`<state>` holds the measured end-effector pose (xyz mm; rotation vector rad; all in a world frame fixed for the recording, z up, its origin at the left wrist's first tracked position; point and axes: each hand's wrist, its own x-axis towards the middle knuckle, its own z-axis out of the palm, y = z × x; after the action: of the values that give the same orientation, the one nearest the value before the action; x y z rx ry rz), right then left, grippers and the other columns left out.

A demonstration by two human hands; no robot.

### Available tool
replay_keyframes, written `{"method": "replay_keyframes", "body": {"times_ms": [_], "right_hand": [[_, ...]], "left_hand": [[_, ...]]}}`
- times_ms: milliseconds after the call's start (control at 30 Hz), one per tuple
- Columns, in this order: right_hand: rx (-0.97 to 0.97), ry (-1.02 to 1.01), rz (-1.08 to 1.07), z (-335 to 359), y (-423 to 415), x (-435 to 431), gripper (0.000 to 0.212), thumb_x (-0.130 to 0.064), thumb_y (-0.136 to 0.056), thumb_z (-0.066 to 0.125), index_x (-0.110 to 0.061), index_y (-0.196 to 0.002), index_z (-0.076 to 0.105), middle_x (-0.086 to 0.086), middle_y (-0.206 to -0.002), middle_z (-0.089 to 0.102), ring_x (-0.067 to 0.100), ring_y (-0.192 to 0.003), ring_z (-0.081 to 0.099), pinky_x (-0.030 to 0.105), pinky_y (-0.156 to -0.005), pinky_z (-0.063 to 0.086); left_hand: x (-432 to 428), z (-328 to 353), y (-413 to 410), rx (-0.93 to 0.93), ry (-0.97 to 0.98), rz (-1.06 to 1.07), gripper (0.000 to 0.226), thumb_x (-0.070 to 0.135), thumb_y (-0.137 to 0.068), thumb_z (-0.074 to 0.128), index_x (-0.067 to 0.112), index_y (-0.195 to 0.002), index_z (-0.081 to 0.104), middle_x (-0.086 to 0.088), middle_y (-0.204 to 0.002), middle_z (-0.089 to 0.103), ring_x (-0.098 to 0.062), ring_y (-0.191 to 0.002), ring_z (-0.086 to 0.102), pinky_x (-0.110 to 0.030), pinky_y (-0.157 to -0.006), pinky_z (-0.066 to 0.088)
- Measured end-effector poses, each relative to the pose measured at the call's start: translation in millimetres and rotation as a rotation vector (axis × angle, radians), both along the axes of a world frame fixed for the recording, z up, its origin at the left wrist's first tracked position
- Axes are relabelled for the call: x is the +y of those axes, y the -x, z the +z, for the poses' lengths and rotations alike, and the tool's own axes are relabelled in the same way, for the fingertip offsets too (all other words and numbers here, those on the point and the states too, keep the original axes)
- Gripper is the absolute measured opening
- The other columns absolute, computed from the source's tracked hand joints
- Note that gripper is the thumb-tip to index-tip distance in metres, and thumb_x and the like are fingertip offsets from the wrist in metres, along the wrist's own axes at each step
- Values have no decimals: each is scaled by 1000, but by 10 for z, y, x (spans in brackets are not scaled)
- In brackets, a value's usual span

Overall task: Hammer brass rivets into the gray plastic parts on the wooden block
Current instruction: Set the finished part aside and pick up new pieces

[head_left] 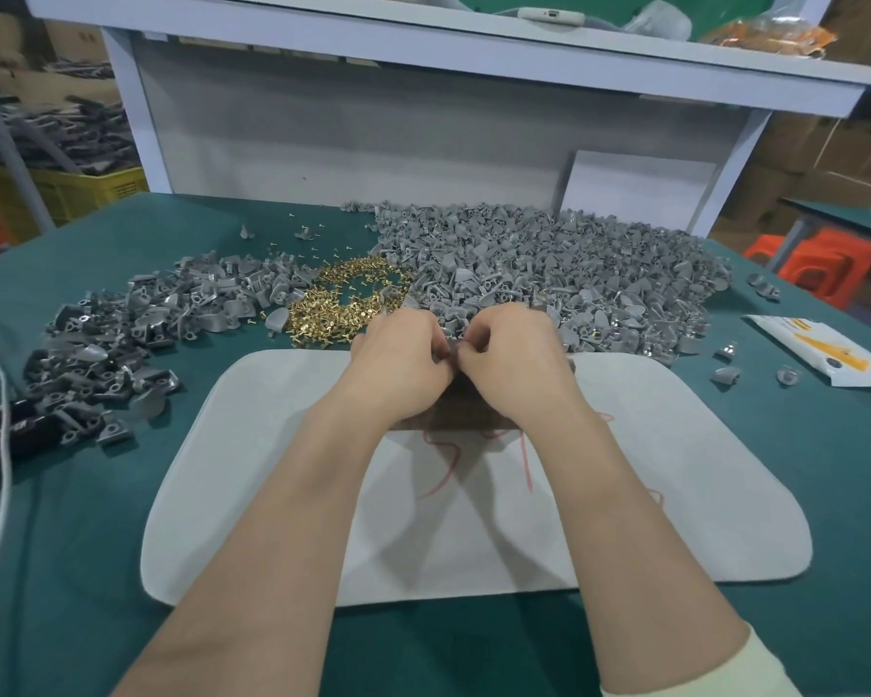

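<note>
mat [675,495]: on counter [71,570], front-center
block [453,410]: on mat, far edge, under both hands
rivets [343,304]: pile just behind mat, left of center
plastic parts [549,264]: big heap behind mat & to the right, smaller heap [137,319] far left
shelf [423,47]: above back of counter

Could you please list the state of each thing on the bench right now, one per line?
Left hand: curled, fingertips pinched over the block.
Right hand: curled, fingertips meeting the left's.
Wooden block: on the mat, mostly covered by hands.
Rivets: loose pile.
Gray parts: heaped behind the hands.
Mat: flat on the table.
</note>
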<state>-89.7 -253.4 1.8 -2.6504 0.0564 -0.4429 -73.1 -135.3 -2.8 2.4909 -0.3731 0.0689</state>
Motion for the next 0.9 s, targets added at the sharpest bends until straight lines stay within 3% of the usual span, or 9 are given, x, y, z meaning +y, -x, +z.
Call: {"method": "replay_keyframes", "body": {"times_ms": [333,600,733,833,900], "right_hand": [[62,1,65,46,11,-49,4,-20,-82,59,-23,-79,60,5,-92,68,24,-92,59,30,-80,49],[75,3,139,69,13,-125,7,-19,-83,60,-23,-78,62,-3,-82,63,16,-86,58,23,-70,40],[75,-29,160,63,-18,-172,21,-17,-91,51,-13,-80,69,5,-81,68,21,-79,58,27,-66,41],[98,-79,181,69,-26,-215,26,-14,-93,50,-18,-73,66,1,-71,61,20,-73,56,29,-70,44],[102,-122,184,62,-33,-222,21,-11,-92,51,-17,-89,70,0,-78,63,20,-84,60,31,-81,48]], "left_hand": [[-5,-19,-7,16,27,14,9,21,-86,61,23,-77,59,-5,-102,65,-32,-109,53,-43,-95,45],[-8,-12,10,11,26,17,26,22,-87,62,28,-66,49,-5,-104,64,-32,-110,52,-43,-96,44],[-6,-5,14,-10,15,16,27,22,-88,62,28,-65,50,-5,-102,64,-32,-110,52,-44,-95,45],[-5,-10,21,-18,21,13,28,21,-88,62,28,-64,50,-5,-100,64,-31,-108,53,-43,-94,45],[-1,-16,23,-20,26,14,25,22,-88,62,27,-67,50,-5,-100,64,-31,-108,52,-43,-94,44]]}}
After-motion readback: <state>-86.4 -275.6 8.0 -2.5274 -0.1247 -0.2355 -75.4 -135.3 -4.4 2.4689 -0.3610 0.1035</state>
